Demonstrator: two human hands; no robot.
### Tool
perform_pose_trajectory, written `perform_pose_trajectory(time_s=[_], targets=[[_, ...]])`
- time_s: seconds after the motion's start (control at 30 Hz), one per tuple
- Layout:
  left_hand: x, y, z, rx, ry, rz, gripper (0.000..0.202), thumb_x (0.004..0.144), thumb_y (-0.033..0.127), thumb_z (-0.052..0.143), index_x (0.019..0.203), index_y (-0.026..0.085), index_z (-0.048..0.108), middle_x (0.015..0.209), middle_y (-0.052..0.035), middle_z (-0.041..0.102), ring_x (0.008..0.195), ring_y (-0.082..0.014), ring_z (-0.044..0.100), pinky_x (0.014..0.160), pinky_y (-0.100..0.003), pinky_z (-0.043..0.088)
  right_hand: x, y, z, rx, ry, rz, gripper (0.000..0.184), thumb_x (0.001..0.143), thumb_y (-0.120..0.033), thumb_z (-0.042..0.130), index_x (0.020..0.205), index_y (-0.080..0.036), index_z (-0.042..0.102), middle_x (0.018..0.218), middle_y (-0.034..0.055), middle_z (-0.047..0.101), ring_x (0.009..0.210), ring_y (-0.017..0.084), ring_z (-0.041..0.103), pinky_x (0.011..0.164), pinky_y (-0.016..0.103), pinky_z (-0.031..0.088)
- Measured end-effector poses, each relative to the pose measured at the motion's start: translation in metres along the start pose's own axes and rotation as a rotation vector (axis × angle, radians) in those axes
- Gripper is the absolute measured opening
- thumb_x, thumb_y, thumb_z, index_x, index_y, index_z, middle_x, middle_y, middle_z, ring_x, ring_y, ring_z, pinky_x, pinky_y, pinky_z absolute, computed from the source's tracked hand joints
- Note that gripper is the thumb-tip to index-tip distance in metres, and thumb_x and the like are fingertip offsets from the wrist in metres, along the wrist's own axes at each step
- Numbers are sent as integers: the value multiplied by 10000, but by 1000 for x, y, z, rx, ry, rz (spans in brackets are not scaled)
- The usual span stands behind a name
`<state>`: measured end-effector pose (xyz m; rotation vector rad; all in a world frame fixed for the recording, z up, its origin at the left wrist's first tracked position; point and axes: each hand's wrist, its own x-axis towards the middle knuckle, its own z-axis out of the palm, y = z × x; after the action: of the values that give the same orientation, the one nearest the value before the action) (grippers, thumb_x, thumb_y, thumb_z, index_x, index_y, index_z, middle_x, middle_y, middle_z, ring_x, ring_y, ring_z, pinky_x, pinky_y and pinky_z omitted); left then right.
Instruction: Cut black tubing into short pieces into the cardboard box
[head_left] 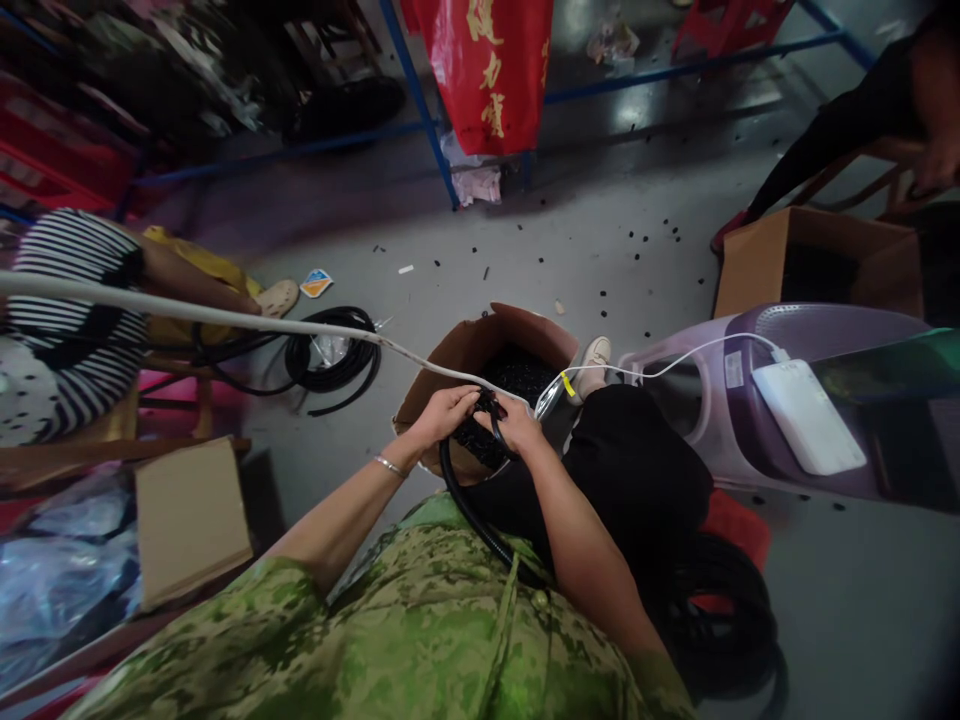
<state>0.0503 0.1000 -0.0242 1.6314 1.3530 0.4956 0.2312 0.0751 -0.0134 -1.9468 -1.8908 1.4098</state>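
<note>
In the head view, my left hand [448, 414], with a silver bangle at the wrist, is closed, thumb and fingers pinched at a dark bit of the black hose. My right hand [517, 424] is closed round the same hose close beside it. The black ribbed hose [480, 525] curves from under my hands down across my lap. Its part between my fingertips is small and dark, so details there are hidden. Just beyond and below my hands stands an open cardboard box [427, 385] holding many small black pieces [517, 372].
A white cable [300, 327] stretches across in front of my hands. At right, a white power bank [810, 415] lies on a purple plastic appliance [739, 350]. Coiled black hose [330, 350] lies on the floor at left. Co-workers sit left and right; another cardboard box [757, 260] stands at right.
</note>
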Motion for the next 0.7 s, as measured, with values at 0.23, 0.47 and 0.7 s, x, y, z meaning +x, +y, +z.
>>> perform_pose_trajectory(time_s=[0.23,0.47,0.7], targets=[[-4,-5,-1,-20,-46,-38,484,885,592,494,624,184,492,574,34,434,564,-109,366,547,-236,303,-7,1,-2,-70,5,-17,407,927,-554,525,1219,-339,709,1119,30,760,1055,247,692,868,331,509],[-3,-31,22,-310,-18,-315,501,769,669,603,687,177,552,562,51,406,473,-81,306,479,-222,208,-4,4,9,-237,-13,8,381,939,-483,538,1153,-250,750,1152,108,758,1095,279,698,889,352,519],[1,-34,24,-352,-39,-335,509,755,670,642,692,172,564,563,49,423,456,-71,304,474,-213,203,-3,9,10,-222,-13,22,374,932,-501,545,1140,-265,748,1159,104,753,1100,276,696,888,358,523]])
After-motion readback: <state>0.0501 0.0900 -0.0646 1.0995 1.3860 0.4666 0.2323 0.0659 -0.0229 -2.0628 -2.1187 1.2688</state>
